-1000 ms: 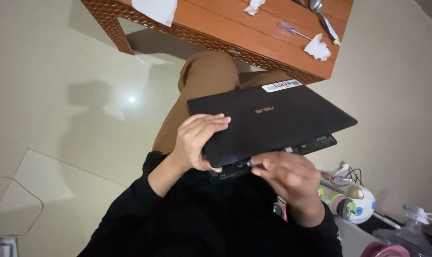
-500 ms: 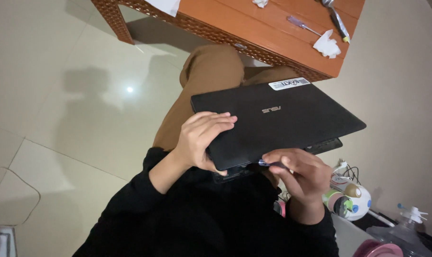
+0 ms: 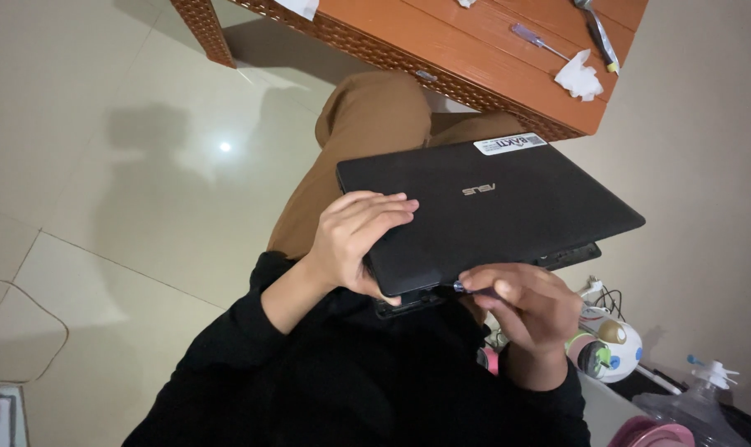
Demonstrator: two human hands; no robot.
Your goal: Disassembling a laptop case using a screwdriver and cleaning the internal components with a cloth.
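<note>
The left hand (image 3: 355,244) clamps the near corner of the closed black laptop (image 3: 491,211) – fingers together on its lid – while the right hand (image 3: 528,310) pinches a small screwdriver (image 3: 466,286) at its edge.

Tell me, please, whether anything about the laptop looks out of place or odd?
Yes: the black laptop rests tilted on the person's lap, and its lid and base gape apart along the near edge, where the right hand holds a small tool.
</note>
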